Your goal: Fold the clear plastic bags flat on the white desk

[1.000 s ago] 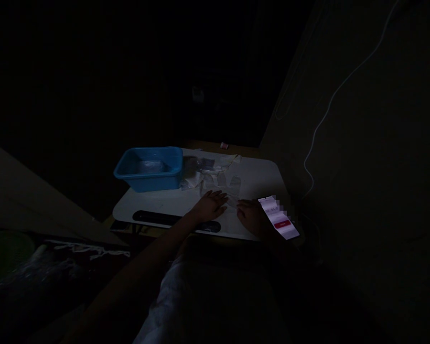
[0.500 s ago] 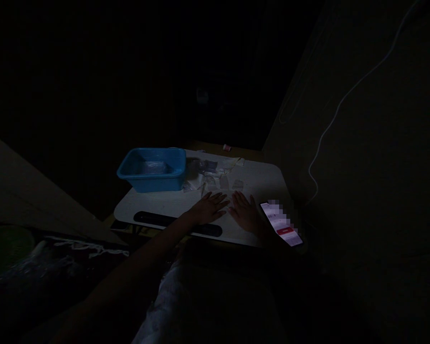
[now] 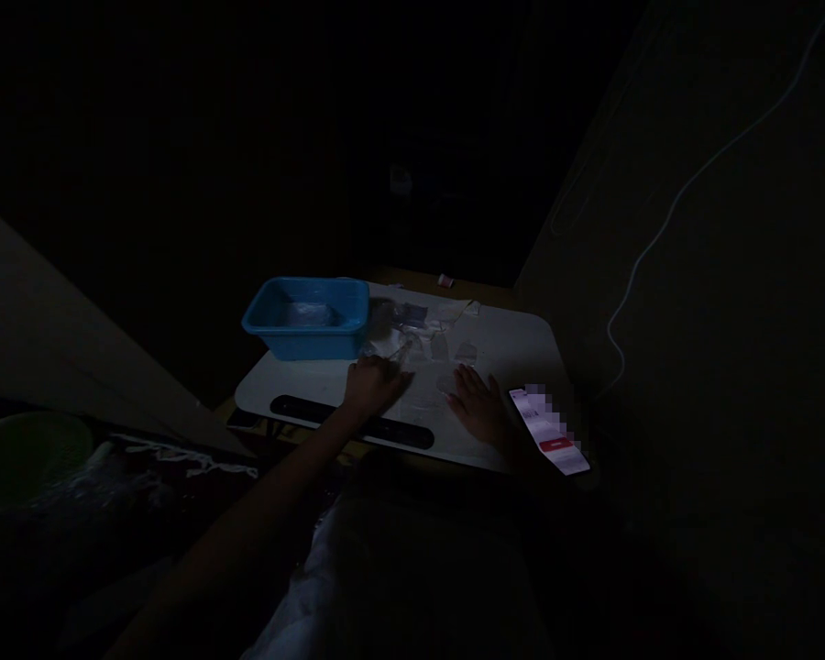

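In the dim head view, my left hand (image 3: 373, 385) is bent over the small white table (image 3: 515, 339), its fingers curled at the near edge of some crumpled clear plastic pieces (image 3: 412, 321). Whatever it grips, if anything, is hidden by the hand and the dark. My right hand (image 3: 478, 406) lies flat with its fingers stretched out. Just beyond its fingertips is a small clear plastic piece (image 3: 466, 354), and a faint transparent sheet seems to lie between both hands.
A blue plastic basin (image 3: 316, 344) with something clear inside stands at the table's back left. A lit phone (image 3: 550, 431) is by the right edge. A dark slot (image 3: 354, 422) runs along the front. A white cable (image 3: 660, 238) hangs along the right wall; a green basin (image 3: 31, 458) sits lower left.
My left hand has moved left from beside the right one, and its spread fingers have curled at the plastic. My right hand stays flat. The view has shifted slightly.
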